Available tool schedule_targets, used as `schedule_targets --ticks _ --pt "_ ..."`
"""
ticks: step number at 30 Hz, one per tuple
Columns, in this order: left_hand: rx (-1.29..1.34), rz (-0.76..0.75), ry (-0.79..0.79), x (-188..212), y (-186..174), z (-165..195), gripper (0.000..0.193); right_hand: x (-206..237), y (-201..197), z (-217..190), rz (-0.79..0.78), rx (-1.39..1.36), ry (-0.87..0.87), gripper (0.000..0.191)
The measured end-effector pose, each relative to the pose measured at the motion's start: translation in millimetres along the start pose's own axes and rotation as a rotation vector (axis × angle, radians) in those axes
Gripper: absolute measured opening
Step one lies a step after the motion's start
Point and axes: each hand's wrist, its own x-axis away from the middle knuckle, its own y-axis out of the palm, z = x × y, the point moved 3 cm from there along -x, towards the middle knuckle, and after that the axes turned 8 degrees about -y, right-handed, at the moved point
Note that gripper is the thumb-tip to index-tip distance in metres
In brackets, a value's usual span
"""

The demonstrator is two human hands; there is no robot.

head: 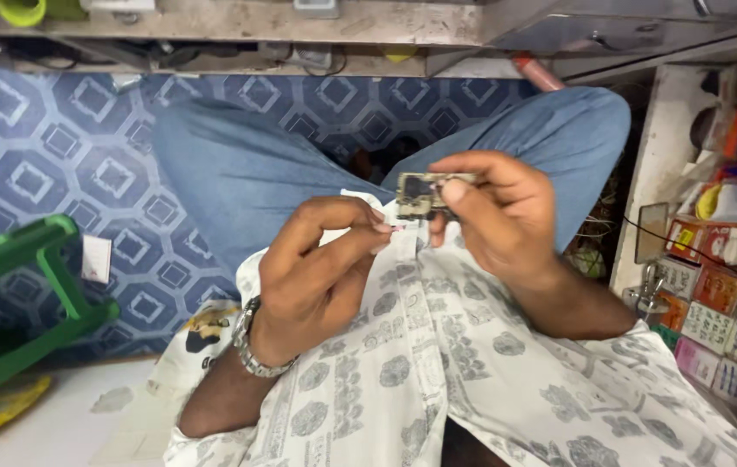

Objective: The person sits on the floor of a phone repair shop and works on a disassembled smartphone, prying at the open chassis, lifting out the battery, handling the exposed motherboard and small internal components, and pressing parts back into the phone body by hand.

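The right hand [494,216] has its fingers curled nearly closed around a small circuit board [422,195], thumb pressed along the near side and the forefinger over the top edge, so the board is pinched upright between them with its left half sticking out in the open. The board is a small greenish-tan rectangle with dark parts on its face, and it sits in mid-air above the person's lap, just above the front of the shirt.

The left hand [321,259] is just beside it, fingers folded in tight with the thumb and forefinger tips pressed together right at the board's lower left corner. Whether something thin is caught between those tips is too small to tell; the tips look to be touching or almost touching the board. A metal wristwatch [250,342] circles that wrist.

Both forearms rest over a pale patterned shirt [438,380], and beyond the hands are blue jeans [239,164] on spread knees. The floor is a blue geometric-patterned mat [31,164]. A green plastic stool [14,294] stands to the left, and shelves of small coloured boxes [723,294] line the right side.
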Motion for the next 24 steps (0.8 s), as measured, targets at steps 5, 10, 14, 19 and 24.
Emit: schedule_targets --ticks 5,10,14,19,24 --pt "0.04 0.021 -0.014 9 -18 0 0.03 5 7 -19 -0.075 0.099 -0.108 0.021" --pt "0.055 0.019 0.024 18 -23 -1 0.031 11 16 -32 -0.199 0.199 -0.17 0.018" --pt "0.069 0.045 0.029 20 -22 -1 0.034 15 22 -44 -0.226 0.277 -0.172 0.021" --pt "0.016 -0.009 -0.013 17 -21 6 0.033 19 23 -49 -0.262 0.369 -0.2 0.022" --pt "0.07 -0.067 0.068 9 -21 9 0.07 30 21 -50 -0.273 0.392 -0.203 0.022"
